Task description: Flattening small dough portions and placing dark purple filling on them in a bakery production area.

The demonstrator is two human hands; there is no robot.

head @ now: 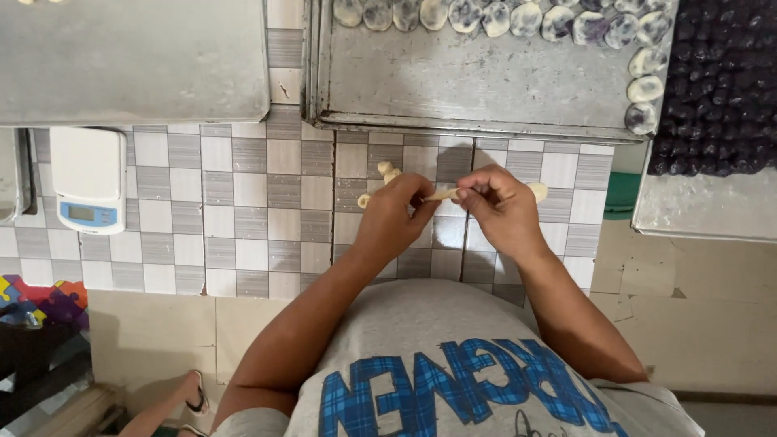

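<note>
Both hands meet over the tiled counter [243, 210], just below the near rim of the large metal tray [486, 89]. The left hand [392, 218] and right hand [502, 210] pinch a pale strip of dough [443, 193] between their fingertips, each closed narrowly on one end of it, so the strip spans the small gap between them. A rounder pale end of dough [537, 191] pokes out past the right hand, and it seems to belong to the same piece, though the fingers hide the join. A few small dough bits [387, 171] lie on the tiles just beside the left hand, between it and the tray's rim. Inside the tray, along its far and right edges, sits a row of dough balls [558, 20] marbled white and purple (the rest of the tray floor is bare metal). To the tray's right, a second tray [704, 210] carries a dense block of dark purple balls [720, 81]. Well to the tray's left, a white kitchen scale [87, 180] with a blue front panel rests on the tiles, beneath another flat metal sheet [129, 61].
</note>
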